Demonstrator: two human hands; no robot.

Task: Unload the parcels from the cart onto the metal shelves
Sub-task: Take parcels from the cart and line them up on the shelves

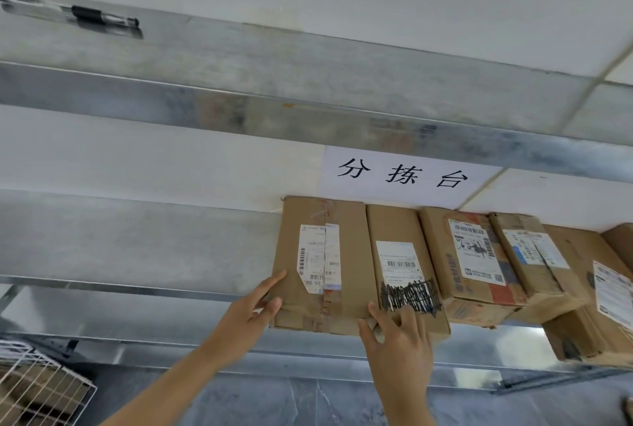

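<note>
A brown cardboard parcel [352,247] with a white shipping label lies on the middle metal shelf [137,244], its front end overhanging the shelf edge. My left hand [257,305] touches its front left corner, index finger stretched along the top face. At the front right corner, my right hand [399,336] presses with straight fingers, beside a second parcel [394,223] with a scribbled-over label. The white wire cart [41,388], holding more cardboard, shows at the bottom left.
Several more labelled parcels [472,254] fill the shelf to the right, and one [582,336] sits lower at the far right. The shelf's left half is bare metal. A pen [99,14] lies on the top shelf [274,62]. A paper sign [400,173] is on the wall.
</note>
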